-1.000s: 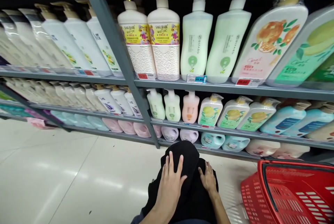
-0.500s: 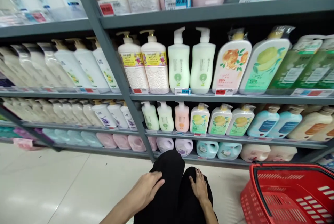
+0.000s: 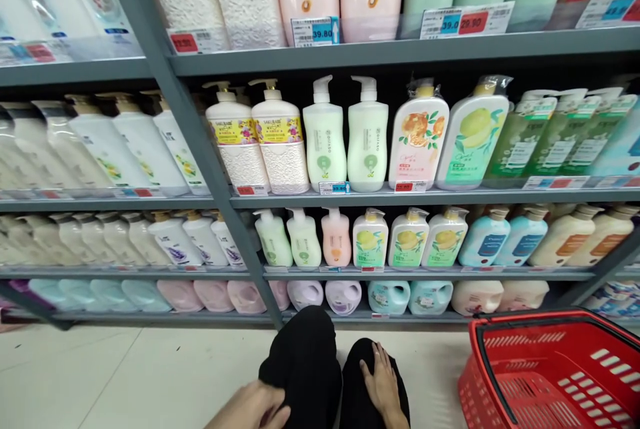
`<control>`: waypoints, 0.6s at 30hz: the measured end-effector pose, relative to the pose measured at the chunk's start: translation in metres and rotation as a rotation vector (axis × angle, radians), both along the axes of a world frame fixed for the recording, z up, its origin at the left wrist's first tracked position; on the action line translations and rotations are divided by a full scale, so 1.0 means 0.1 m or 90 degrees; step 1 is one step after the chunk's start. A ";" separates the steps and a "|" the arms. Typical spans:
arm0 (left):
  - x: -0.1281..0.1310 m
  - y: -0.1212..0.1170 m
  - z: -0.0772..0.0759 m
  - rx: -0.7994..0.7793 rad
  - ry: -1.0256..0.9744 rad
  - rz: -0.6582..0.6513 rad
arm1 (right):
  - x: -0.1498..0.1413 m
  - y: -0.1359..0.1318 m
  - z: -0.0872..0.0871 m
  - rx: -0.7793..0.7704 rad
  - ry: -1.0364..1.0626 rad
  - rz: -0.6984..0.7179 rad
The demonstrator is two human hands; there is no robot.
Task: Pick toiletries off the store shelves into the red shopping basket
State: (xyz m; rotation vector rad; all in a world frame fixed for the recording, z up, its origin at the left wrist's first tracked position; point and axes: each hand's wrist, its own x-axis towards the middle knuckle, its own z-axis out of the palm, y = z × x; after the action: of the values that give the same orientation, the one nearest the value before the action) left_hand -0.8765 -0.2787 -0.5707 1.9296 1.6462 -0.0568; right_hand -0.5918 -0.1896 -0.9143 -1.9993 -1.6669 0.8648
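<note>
My right hand [image 3: 381,384] lies flat on my right knee [image 3: 357,366], its fingers stretched out over the black cloth. At the lower edge, my left hand [image 3: 255,406] is beside my left thigh [image 3: 305,362], slightly blurred. Its fingers bend loosely with the thumb apart, and nothing shows in them. Ahead, the shelves hold pump bottles: two pale green ones [image 3: 324,142], a white one with orange fruit [image 3: 419,139], and a white-green one [image 3: 473,139]. Smaller pump bottles [image 3: 371,239] stand one shelf lower.
A red shopping basket [image 3: 477,376] with a black handle stands on the floor at my right. The grey shelf upright [image 3: 210,142] divides the bays. Lilac jugs [image 3: 343,297] line the bottom shelf. Pale tiled floor [image 3: 150,376] lies at left.
My view has tilted up and turned slightly right, so the shelves sit lower and further left. My left hand has moved back towards the lower edge; my right stays on the knee.
</note>
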 end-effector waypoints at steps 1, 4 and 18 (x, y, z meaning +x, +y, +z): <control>0.01 0.07 0.05 0.018 0.043 0.020 | 0.02 0.00 0.01 -0.006 -0.003 0.000; 0.06 0.30 0.13 0.075 0.131 0.073 | 0.08 0.00 0.07 -0.027 -0.009 -0.004; -0.03 0.10 -0.05 0.077 -0.032 0.019 | 0.16 -0.02 0.12 -0.006 -0.001 -0.017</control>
State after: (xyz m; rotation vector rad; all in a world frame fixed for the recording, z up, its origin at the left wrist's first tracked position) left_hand -0.8799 -0.2687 -0.5754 1.9788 1.6790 0.1045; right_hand -0.5759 -0.1918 -0.9027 -2.0241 -1.6365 0.8632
